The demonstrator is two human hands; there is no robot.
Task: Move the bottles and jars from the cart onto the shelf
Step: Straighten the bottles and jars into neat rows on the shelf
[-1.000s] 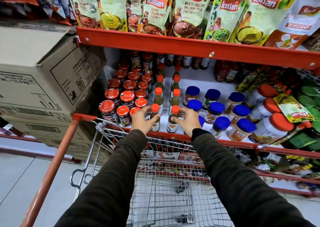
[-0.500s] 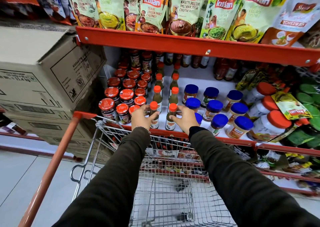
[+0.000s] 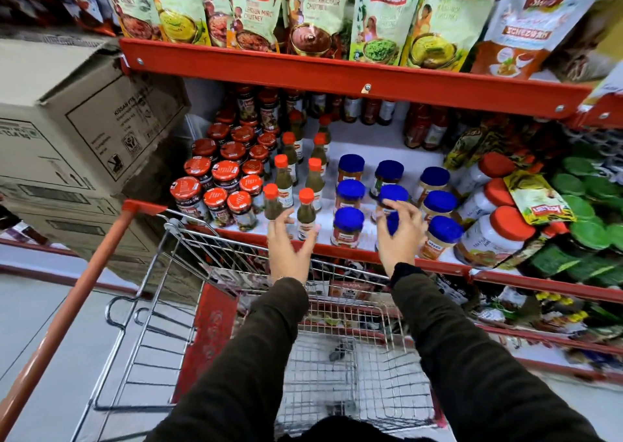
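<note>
Two slim green bottles with orange caps, one [image 3: 271, 203] on the left and one [image 3: 306, 213] on the right, stand at the front of the red-edged shelf [image 3: 354, 255]. My left hand [image 3: 290, 244] is just in front of them, fingers spread, holding nothing. My right hand [image 3: 399, 237] is further right, fingers apart and curved in front of a blue-lidded jar [image 3: 392, 223] that it mostly hides; I cannot tell if it touches the jar. More blue-lidded jars [image 3: 349, 220] stand around it. The wire cart [image 3: 188, 239] sits below my arms.
Red-lidded jars [image 3: 215, 178] fill the shelf's left side, large white jars with orange lids [image 3: 488, 236] and green packets [image 3: 590, 205] the right. Cardboard boxes [image 3: 84, 131] are stacked to the left. Hanging pouches [image 3: 313, 7] line the upper shelf. The cart's orange handle [image 3: 67, 310] runs lower left.
Both hands have let go of the two front orange-capped bottles, which stay on the shelf. The left hand drew back and opened; the right hand moved right to the blue-lidded jars.
</note>
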